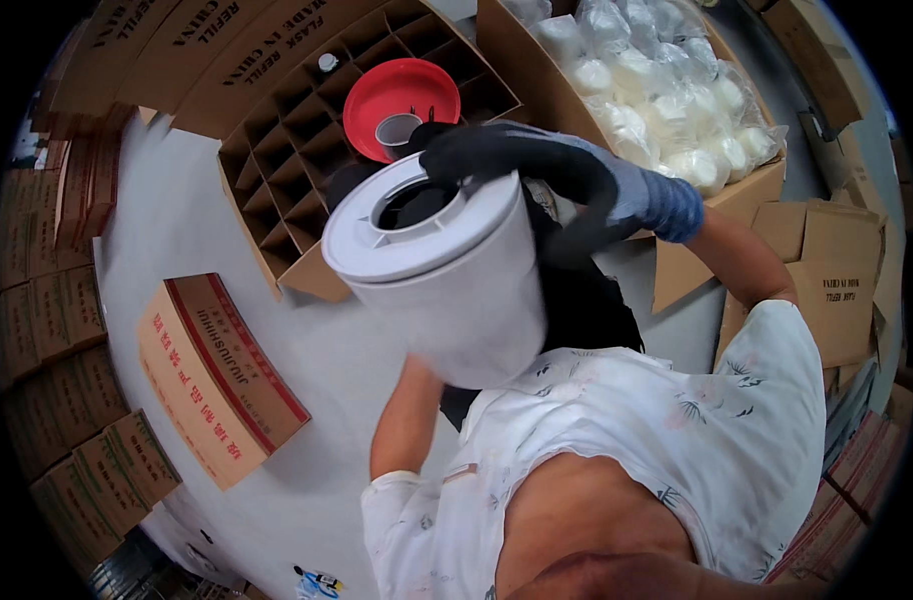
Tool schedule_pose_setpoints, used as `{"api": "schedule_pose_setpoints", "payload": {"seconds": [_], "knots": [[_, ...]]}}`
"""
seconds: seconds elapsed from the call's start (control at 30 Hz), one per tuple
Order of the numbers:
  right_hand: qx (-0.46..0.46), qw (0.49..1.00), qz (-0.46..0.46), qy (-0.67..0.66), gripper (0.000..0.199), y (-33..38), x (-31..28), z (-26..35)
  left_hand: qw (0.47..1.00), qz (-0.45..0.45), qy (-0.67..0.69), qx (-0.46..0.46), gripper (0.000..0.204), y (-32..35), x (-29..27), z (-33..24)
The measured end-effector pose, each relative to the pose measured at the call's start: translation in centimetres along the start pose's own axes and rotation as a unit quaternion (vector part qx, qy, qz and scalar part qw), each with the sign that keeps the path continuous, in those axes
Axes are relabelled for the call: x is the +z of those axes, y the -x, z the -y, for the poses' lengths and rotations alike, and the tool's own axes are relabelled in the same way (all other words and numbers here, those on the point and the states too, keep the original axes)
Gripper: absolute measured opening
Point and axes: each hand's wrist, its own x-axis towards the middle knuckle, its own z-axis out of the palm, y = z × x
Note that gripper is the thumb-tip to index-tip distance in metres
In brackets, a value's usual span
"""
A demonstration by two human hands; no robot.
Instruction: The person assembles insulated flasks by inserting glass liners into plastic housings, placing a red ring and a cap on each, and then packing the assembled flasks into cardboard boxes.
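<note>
A large white cylindrical container (452,290) is tilted in front of my body, its ring-shaped top (377,250) facing up and to the left. The round opening in that top looks dark inside. My right hand (537,165), in a black and grey-blue glove, grips the upper rim with its fingers bent over the edge. My left forearm (407,420) rises to the container's underside, where the container hides my left hand. Just beyond the top, a red round tray (385,82) holds a small whitish cup (397,130) and small dark pieces.
The tray rests on a divided cardboard carton (292,170), with a small white object (328,62) at its far side. An open carton (722,210) at far right holds several bagged white pieces (667,100). A closed box (212,375) lies left on the grey floor; stacked boxes (52,335) line the left.
</note>
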Motion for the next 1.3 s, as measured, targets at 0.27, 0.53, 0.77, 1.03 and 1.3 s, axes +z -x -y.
{"api": "schedule_pose_setpoints", "payload": {"seconds": [0.27,0.53,0.77,1.03,1.3], "knots": [[-0.045,0.955,-0.116,0.271,0.065,2.0,-1.0,-2.1,0.926,-0.057,-0.246,0.281,0.039,1.6,3.0,-10.2],[0.175,0.969,-0.068,0.161,0.055,1.8,2.9,-6.3,0.795,-0.036,-0.494,0.35,0.046,0.4,1.7,-8.9],[0.217,0.923,-0.224,0.226,0.035,4.5,-2.5,-8.9,0.815,-0.136,-0.312,0.47,0.03,3.0,1.3,-10.6],[0.238,0.935,-0.204,0.166,0.045,3.5,-1.9,-10.3,0.896,0.004,-0.15,0.418,0.045,5.1,1.5,-10.4],[0.288,0.928,-0.198,0.129,0.064,0.9,-3.2,-7.9,0.856,-0.117,-0.268,0.426,0.032,6.4,-1.0,-11.7]]}}
